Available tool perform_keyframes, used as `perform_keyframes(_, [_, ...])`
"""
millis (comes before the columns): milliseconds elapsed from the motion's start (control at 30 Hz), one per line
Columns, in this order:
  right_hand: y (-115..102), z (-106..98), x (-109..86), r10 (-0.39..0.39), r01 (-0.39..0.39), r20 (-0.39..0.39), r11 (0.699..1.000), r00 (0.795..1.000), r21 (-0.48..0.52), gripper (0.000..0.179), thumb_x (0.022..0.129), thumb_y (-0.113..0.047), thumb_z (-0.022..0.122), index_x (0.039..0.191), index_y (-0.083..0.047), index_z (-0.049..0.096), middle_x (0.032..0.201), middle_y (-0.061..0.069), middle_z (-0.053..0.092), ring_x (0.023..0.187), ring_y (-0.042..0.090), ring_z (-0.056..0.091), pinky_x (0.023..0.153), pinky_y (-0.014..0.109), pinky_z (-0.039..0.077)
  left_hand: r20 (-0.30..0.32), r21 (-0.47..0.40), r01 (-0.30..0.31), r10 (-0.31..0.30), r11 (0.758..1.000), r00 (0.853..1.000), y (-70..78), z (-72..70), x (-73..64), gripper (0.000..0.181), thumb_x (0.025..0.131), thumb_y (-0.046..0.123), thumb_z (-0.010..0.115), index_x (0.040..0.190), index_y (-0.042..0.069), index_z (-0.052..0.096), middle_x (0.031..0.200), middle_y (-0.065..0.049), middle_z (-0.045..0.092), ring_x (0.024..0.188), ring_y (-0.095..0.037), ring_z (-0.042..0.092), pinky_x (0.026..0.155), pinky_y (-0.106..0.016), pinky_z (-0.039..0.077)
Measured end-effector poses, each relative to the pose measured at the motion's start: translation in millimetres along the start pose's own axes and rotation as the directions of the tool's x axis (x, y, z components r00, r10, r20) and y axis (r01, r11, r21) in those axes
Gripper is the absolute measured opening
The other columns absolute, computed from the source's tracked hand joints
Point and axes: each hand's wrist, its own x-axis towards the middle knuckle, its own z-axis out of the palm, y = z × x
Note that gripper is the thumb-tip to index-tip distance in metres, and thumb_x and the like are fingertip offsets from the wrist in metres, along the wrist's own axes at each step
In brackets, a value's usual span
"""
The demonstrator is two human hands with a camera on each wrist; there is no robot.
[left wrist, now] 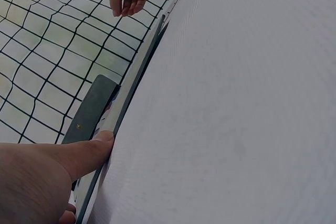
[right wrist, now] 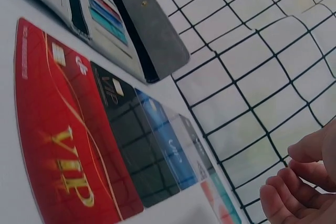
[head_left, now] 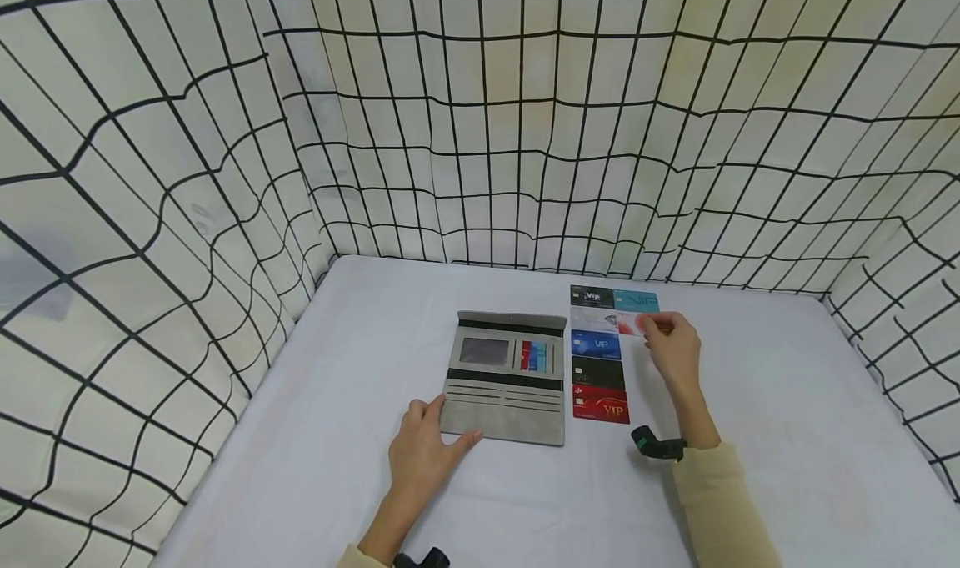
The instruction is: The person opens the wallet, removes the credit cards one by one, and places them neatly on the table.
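Observation:
A grey wallet (head_left: 504, 426) lies unfolded on the white-covered table. Near its lower left corner is my left hand (head_left: 427, 451), thumb spread along the bottom edge, fingers by the left side. The left wrist view shows that thumb (left wrist: 89, 156) against the wallet's edge. My right hand (head_left: 675, 351) is over the right end of a red-and-white card (head_left: 627, 324), fingers loosely bent. No card shows between its fingertips (right wrist: 270, 203) in the right wrist view. That card adjoins a pale card (head_left: 592, 320) and sits below a teal card (head_left: 636, 301).
Below the pale card run a blue card (head_left: 596, 344), a dark card (head_left: 598, 374) and a red VIP card (head_left: 601, 404). A black card (head_left: 592, 297) tops the column. Colourful cards (head_left: 534, 356) show in the wallet. Black netting (head_left: 487, 134) surrounds the table's back and sides.

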Motion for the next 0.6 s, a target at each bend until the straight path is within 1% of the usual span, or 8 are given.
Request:
perform_keyframes(267, [-10.4,2.1,-7.6,-0.038,0.037,0.025,0.999,0.999,0.022,0.04,0.104,-0.034,0.052,0.129,-0.003,0.059,0.116,0.017,0.062,0.1,0.027,0.062,0.073,0.009,0.045,-0.005,-0.002,-0.008,0.008,1.0,1.0,-0.3,-0.5,-0.8,0.085,0.073,0.053,0.083,0.135,0.0,0.059,0.093,-0.006,0.049,0.074,-0.015,0.042,0.056,-0.026,0.033])
perform_keyframes(333, [-11.8,2.7,-8.9,-0.049,0.049,0.025,0.999,0.998,0.025,0.04,0.104,-0.033,0.053,0.129,-0.003,0.059,0.115,0.017,0.062,0.099,0.027,0.062,0.073,0.009,0.045,-0.009,0.001,-0.011,0.011,1.0,1.0,-0.2,-0.3,-0.9,0.085,0.073,0.053,0.083,0.135,0.0,0.059,0.093,-0.006,0.049,0.073,-0.015,0.042,0.056,-0.026,0.033])
perform_keyframes(433, [-14.8,4.8,-12.4,-0.078,0.077,0.015,0.997,0.997,0.025,0.04,0.104,-0.033,0.053,0.127,-0.001,0.059,0.113,0.018,0.061,0.096,0.028,0.061,0.074,0.014,0.047,-0.014,0.004,-0.018,0.018,1.0,1.0,0.0,-0.2,-0.9,0.085,0.073,0.053,0.083,0.134,0.0,0.06,0.092,-0.006,0.049,0.073,-0.015,0.041,0.055,-0.026,0.033])
perform_keyframes(467, [-16.1,5.7,-13.8,-0.084,0.084,0.012,0.996,0.996,0.026,0.039,0.103,-0.032,0.054,0.126,-0.001,0.059,0.112,0.018,0.061,0.095,0.028,0.061,0.076,0.017,0.049,-0.011,0.005,-0.014,0.015,1.0,1.0,0.1,-0.1,-0.9,0.085,0.073,0.054,0.083,0.134,0.0,0.059,0.093,-0.006,0.049,0.073,-0.015,0.042,0.056,-0.026,0.033])
perform_keyframes(500, [-17.1,7.2,-14.6,-0.088,0.088,0.006,0.996,0.996,0.021,0.039,0.103,-0.033,0.054,0.125,-0.001,0.059,0.111,0.017,0.061,0.094,0.027,0.06,0.073,0.024,0.051,-0.008,0.006,-0.013,0.013,1.0,1.0,0.2,-0.1,-0.7,0.085,0.073,0.054,0.083,0.135,0.0,0.059,0.093,-0.006,0.049,0.073,-0.015,0.042,0.056,-0.026,0.033])
perform_keyframes(600, [-20.2,10.0,-18.1,-0.098,0.098,0.008,0.995,0.995,0.022,0.038,0.103,-0.031,0.054,0.125,-0.001,0.059,0.11,0.017,0.061,0.092,0.026,0.059,0.077,0.034,0.053,-0.001,0.005,-0.013,0.013,1.0,1.0,0.7,-0.6,-0.2,0.086,0.073,0.054,0.083,0.135,0.0,0.059,0.094,-0.007,0.049,0.074,-0.016,0.043,0.056,-0.027,0.034])
